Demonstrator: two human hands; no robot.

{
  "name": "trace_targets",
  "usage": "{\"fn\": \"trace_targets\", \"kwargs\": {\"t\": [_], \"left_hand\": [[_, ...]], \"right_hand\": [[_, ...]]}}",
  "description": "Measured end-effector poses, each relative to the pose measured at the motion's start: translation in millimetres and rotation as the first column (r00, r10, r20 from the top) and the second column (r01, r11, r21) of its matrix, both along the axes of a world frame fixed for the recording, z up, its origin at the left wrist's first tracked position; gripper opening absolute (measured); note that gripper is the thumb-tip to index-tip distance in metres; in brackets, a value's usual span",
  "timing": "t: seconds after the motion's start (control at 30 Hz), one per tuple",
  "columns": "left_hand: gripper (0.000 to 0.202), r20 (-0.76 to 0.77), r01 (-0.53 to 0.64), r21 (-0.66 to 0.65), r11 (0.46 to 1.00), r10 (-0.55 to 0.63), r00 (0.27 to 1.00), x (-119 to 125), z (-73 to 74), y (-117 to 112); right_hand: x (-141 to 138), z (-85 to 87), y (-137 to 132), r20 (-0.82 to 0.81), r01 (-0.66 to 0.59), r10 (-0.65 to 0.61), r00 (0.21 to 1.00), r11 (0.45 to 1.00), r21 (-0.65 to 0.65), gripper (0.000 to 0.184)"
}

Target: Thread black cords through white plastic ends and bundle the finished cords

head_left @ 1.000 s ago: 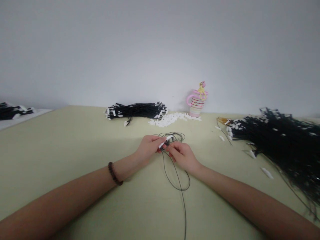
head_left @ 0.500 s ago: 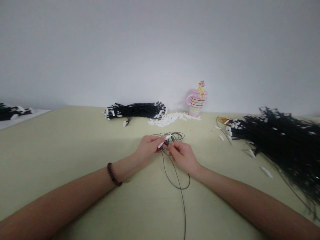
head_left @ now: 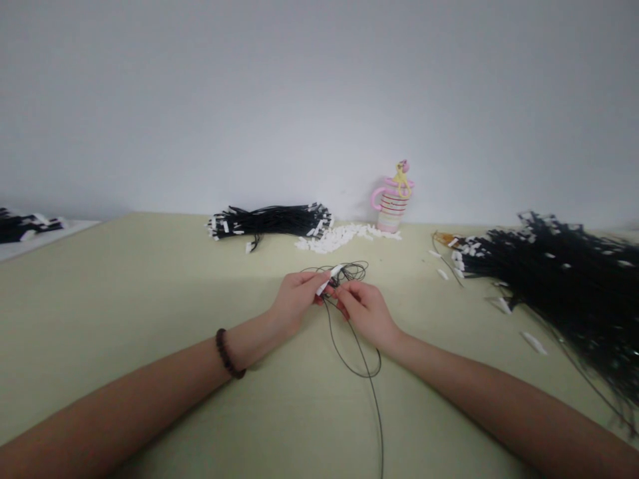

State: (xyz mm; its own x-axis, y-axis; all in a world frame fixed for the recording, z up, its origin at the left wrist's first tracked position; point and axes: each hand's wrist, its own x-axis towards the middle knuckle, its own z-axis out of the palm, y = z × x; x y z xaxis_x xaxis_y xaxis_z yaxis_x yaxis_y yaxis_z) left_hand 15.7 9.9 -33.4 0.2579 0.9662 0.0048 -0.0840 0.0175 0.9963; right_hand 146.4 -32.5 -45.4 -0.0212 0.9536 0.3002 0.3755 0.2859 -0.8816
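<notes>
Pinched in my left hand is a narrow white strip, slanting up to the right, along with some of a thin black cord. My right hand is closed close beside it, its thumb and forefinger pinching the cord near the strip. Loops of the cord spread on the table behind the fingers. From between the hands one loop hangs toward me, and a long tail runs down past the lower edge of view. The exact grip points are partly hidden by the fingers.
A tied bundle of black cords with white ends lies by the wall. Beside it are scattered small white pieces and a pink striped cup. A large heap of black cords covers the right side; more cords lie far left.
Both hands stay nearly in place, with only slight shifts. The cord's long tail has swung a little to the right, and the loops behind the fingers have shifted slightly.
</notes>
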Motion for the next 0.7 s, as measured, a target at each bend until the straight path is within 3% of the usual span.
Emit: {"fn": "trace_targets", "kwargs": {"t": [0.37,0.7], "left_hand": [[0.029,-0.046,0.061,0.027,0.998,-0.059,0.997,-1.8,0.1,-0.4],[0.031,-0.143,0.04,0.114,0.993,-0.024,0.989,-2.3,-0.2,-2.9]], "right_hand": [[0.5,0.0,-0.9,0.031,-0.008,0.008,0.999,1.0,-0.013,0.026],[-0.3,-7.1,-0.4,0.121,0.037,-0.053,0.991,0.991,0.13,0.02]]}}
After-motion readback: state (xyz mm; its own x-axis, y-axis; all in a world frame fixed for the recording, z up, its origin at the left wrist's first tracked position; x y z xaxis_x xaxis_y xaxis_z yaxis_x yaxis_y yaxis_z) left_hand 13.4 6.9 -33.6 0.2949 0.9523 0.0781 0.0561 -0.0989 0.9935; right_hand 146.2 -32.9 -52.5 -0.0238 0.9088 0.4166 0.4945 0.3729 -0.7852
